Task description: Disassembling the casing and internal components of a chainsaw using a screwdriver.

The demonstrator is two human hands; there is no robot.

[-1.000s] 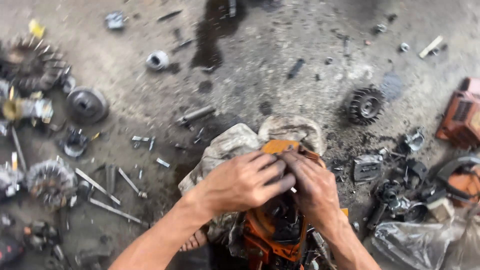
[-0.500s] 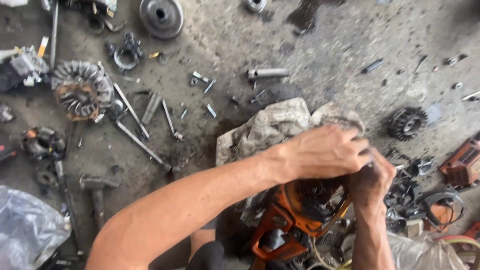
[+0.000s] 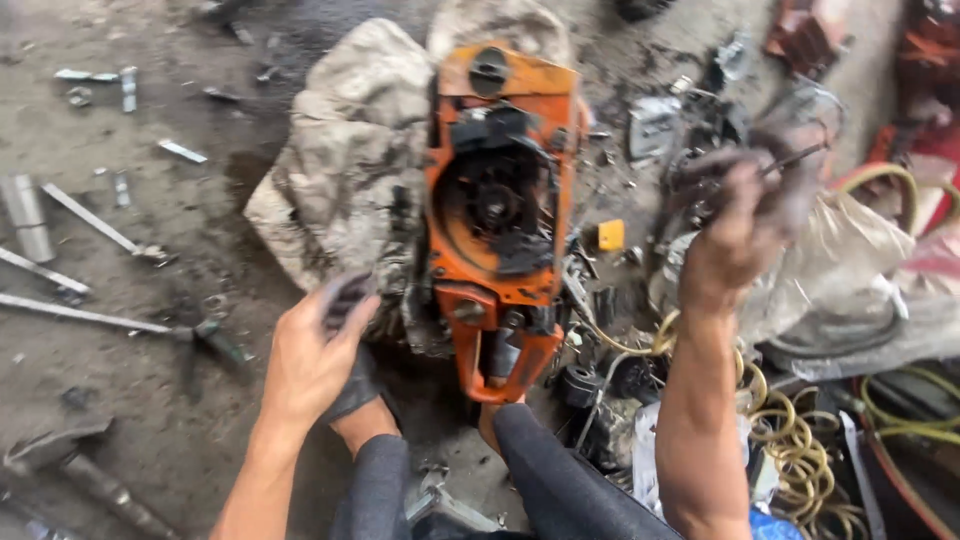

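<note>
The orange engine housing (image 3: pixel 497 210), judged heavy, rigid and greasy, is propped on a dirty rag (image 3: pixel 340 170), flanked by a loosely spread left hand (image 3: pixel 315 350) and a right hand (image 3: pixel 740 225) pinching a thin metal tool (image 3: pixel 795 158).

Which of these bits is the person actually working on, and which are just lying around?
In hand:
- orange engine housing, open, on a dirty rag
- right hand pinching a thin metal piece
- left hand, at the rag's edge

Lying about:
- metal rods
- coiled yellow hose
- small yellow block
- plastic bag
</note>
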